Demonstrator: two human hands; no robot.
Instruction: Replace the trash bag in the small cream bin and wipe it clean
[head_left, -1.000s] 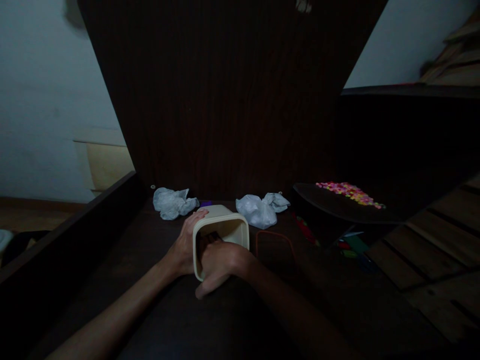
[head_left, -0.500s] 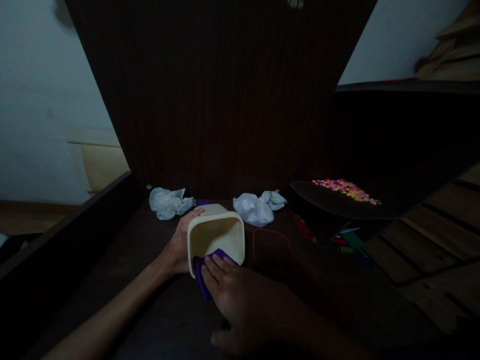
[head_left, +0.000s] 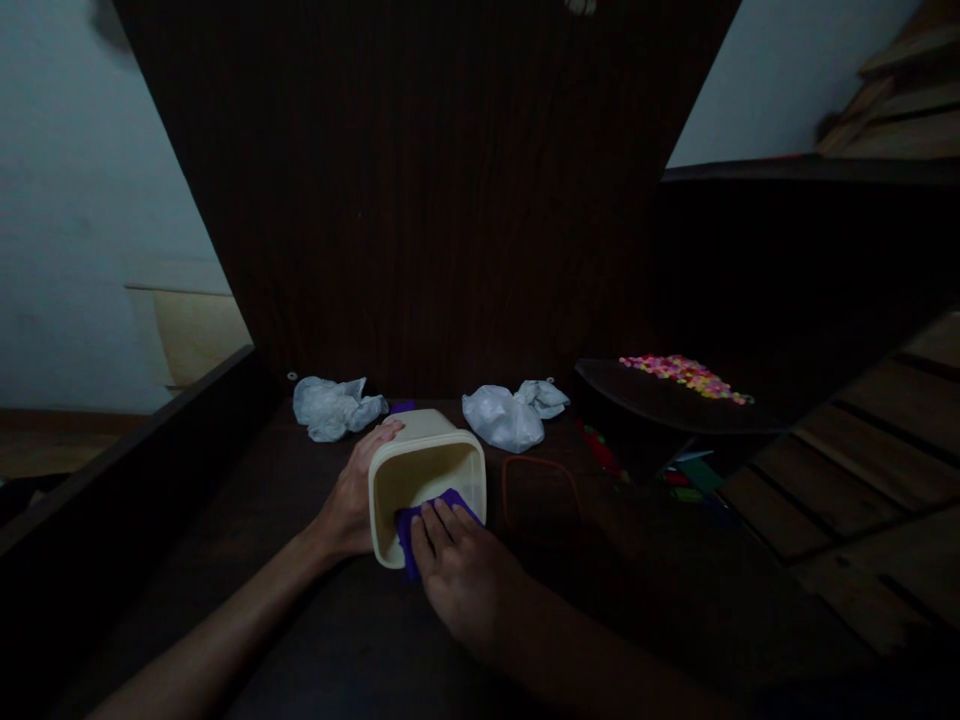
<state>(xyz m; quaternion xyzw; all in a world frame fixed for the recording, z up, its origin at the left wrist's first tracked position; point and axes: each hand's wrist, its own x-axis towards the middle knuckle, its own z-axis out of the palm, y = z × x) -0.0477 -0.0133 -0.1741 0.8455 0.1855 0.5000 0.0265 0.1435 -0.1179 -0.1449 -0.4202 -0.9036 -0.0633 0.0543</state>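
Note:
A cream plastic container lies tipped on its side on the dark wooden surface, its mouth facing me. My left hand grips its left side, fingers over the upper wall. My right hand presses a purple cloth against the inner wall at the mouth. Part of the cloth hangs over the rim; the rest is under my fingers. Just right of the container lies a thin reddish-brown rounded frame, its lower part lost in shadow.
Two crumpled whitish plastic bags lie along the dark back panel. At right, a curved shelf holds many small pink and yellow pieces. A raised side board bounds the left. Wooden slats lie at far right.
My right hand has pushed the cloth a little deeper into the container, and its thumb is no longer visible. The container's mouth has tilted slightly. The whole view has shifted a little.

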